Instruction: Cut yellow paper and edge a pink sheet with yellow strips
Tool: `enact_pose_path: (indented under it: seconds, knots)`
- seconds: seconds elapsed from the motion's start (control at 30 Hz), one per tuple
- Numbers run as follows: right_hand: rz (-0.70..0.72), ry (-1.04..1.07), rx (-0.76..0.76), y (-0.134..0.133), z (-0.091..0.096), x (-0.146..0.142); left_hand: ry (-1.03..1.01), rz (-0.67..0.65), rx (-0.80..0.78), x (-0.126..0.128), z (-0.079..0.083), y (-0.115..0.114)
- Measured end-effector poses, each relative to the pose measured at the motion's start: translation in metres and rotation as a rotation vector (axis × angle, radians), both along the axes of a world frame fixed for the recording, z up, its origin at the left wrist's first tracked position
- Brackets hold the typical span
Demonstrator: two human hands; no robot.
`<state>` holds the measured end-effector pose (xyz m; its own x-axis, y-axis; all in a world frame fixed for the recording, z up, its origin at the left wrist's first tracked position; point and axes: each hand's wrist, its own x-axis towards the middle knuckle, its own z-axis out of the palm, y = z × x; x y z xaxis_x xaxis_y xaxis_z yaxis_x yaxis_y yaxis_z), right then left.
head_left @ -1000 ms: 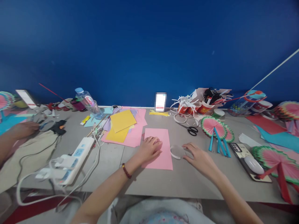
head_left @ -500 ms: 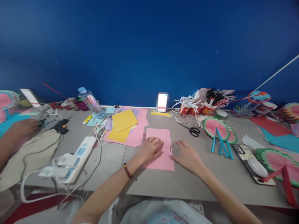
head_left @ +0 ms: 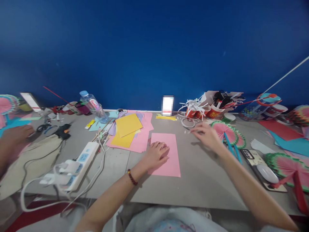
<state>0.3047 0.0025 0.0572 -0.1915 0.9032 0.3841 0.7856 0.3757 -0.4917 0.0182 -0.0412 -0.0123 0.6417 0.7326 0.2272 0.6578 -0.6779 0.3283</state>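
Observation:
My left hand (head_left: 156, 154) rests on a pink paper sheet (head_left: 169, 161) lying in the middle of the grey table (head_left: 198, 187). Its fingers are curled together with the knuckles up, and nothing shows inside them. A beaded bracelet (head_left: 132, 177) sits on that wrist. My right hand (head_left: 205, 135) is stretched out to the far right and smeared by motion, just left of a pink and green paper fan (head_left: 229, 132) with blue sticks. A white ring (head_left: 187, 123) lies just beyond it. Whether this hand holds anything cannot be made out.
A stack of yellow and pink sheets (head_left: 127, 130) lies at the back left, next to a water bottle (head_left: 93, 106). A power strip (head_left: 77, 166) with cables lies left. Red cups (head_left: 207, 112), a phone (head_left: 257, 161) and more fans (head_left: 282, 164) sit right. Another person's hand (head_left: 14, 135) is at the far left.
My right hand moved from the small ring beside the pink sheet up and to the far right; that ring no longer lies there. The scissors are now hidden behind the hand. My left hand stayed put.

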Motion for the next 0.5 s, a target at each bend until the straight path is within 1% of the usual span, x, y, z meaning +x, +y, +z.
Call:
enact_pose_path:
  seconds: [0.03, 0.1, 0.13, 0.2, 0.27, 0.3, 0.43, 0.5]
  knots:
    - [-0.05, 0.006, 0.067, 0.017, 0.012, 0.007, 0.0, 0.0, -0.005, 0.0, 0.0, 0.0]
    - [-0.14, 0.007, 0.137, 0.053, 0.031, 0.019, -0.002, 0.0, -0.009, 0.0, 0.001, 0.0]
    - [-0.186, 0.0, 0.159, 0.069, 0.037, 0.024, -0.004, -0.001, -0.009, 0.0, 0.001, 0.0]
    - [-0.275, -0.041, 0.172, 0.098, 0.042, 0.028, -0.006, -0.004, -0.009, -0.001, 0.002, 0.001]
    - [-0.323, -0.105, 0.167, 0.119, 0.039, 0.029, -0.004, -0.007, -0.009, -0.001, 0.003, 0.001]
    - [-0.344, -0.142, 0.14, 0.127, 0.035, 0.028, -0.003, -0.008, -0.009, -0.001, 0.004, 0.001]
    - [-0.427, -0.335, -0.082, 0.15, 0.016, 0.022, 0.003, -0.01, -0.005, -0.001, 0.005, 0.001]
    - [-0.404, -0.4, -0.159, 0.16, 0.009, 0.021, 0.006, -0.009, -0.002, -0.001, 0.005, 0.001]
